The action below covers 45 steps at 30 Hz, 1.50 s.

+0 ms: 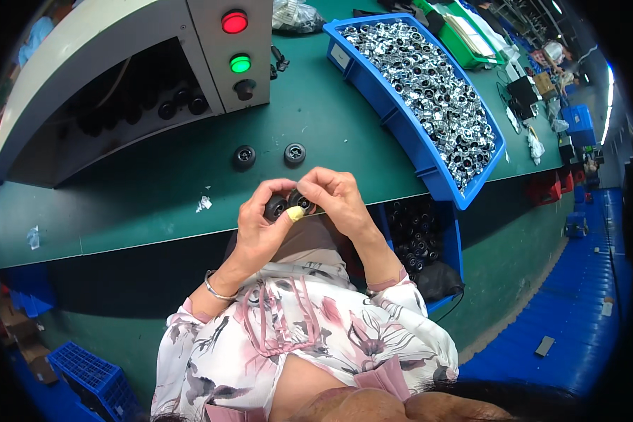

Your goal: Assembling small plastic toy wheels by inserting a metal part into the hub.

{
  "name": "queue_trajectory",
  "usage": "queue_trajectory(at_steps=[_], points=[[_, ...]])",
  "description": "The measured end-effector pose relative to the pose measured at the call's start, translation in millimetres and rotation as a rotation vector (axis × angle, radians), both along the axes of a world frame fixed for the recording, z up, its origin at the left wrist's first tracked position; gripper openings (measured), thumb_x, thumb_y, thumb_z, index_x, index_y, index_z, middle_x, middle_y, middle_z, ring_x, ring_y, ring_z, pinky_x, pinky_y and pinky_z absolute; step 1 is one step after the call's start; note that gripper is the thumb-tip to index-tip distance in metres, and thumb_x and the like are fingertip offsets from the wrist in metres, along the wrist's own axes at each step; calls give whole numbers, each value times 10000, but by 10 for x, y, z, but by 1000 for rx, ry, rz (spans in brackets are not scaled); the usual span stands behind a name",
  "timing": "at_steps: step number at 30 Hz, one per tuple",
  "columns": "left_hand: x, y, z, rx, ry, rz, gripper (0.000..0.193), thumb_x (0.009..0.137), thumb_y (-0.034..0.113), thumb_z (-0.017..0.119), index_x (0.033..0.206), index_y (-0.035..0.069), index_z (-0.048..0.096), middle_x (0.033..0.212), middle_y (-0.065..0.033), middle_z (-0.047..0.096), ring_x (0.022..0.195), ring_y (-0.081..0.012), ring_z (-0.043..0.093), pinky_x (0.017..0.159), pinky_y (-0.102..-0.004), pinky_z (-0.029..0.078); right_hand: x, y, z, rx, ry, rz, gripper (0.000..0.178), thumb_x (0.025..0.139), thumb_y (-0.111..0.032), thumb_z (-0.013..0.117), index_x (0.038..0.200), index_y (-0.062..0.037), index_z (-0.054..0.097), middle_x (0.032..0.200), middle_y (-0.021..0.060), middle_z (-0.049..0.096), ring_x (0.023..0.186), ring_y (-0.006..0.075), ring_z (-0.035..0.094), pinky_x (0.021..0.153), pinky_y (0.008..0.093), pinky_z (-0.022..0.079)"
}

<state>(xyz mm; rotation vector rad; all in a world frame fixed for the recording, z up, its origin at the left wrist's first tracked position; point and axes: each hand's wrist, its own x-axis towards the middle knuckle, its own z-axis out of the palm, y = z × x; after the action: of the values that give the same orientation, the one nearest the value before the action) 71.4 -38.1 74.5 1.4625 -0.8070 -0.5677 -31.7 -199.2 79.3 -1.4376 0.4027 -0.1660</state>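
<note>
Black wheels (276,207) lie clamped within left grip (258,219); right grip (339,200) beside them, hold unclear

Mid-bright indoor light, cool cast. Strip lamp (609,98) top right blows out to white. Red light (234,22) and green light (240,64) glow on the machine (226,42); its opening is murky. Heavy shadow under the bench (148,204), with detail lost. Bench top lit fairly evenly. Hard glints all over the clear parts (436,98). Left hand (255,228) and right hand (339,200) well lit, reasonably sharp; held wheels (300,202) dark, low contrast. Fisheye: bench edge bows, corners black, rim smeared. Far background upper right soft, hard to read.
</note>
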Motion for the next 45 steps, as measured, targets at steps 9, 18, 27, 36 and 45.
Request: queue_trajectory(at_steps=[9,18,27,36,45], points=[[9,24,-17,-139,636,-45,255,976,158,701,1164,12,612,967,-27,650,788,-54,583,655,-180,454,-82,113,177,-514,-254,-26,490,765,-34,820,1224,31,661,1118,101,643,941,187,635,867,297,529],[82,-47,-25,-144,770,-190,298,1017,170,632,1261,5,587,973,-30,635,766,-65,546,667,-191,445,-97,103,111,-599,-269,-175,361,773,-34,809,1115,15,704,997,89,677,878,186,652,798,303,523],[69,-19,-30,-47,407,-132,320,1036,94,508,1340,-4,492,1117,-60,531,871,-93,526,734,-224,457,9,-274,108,-1382,44,-414,481,784,-116,784,1233,-13,648,1116,135,623,1043,358,545,901,440,462],[238,-69,10,-85,462,27,274,1048,147,557,1261,-25,536,996,-39,576,749,-81,547,630,-211,454,362,-191,81,-1343,-126,-128,532,739,-203,823,1226,-61,660,1143,104,633,1084,310,524,991,452,370],[285,-129,-41,-97,648,-74,198,985,149,678,1090,-9,623,819,-25,627,656,-68,548,562,-203,418,128,-5,213,-367,-186,-79,387,898,-48,718,1262,33,616,1170,115,601,1065,194,614,856,335,544]])
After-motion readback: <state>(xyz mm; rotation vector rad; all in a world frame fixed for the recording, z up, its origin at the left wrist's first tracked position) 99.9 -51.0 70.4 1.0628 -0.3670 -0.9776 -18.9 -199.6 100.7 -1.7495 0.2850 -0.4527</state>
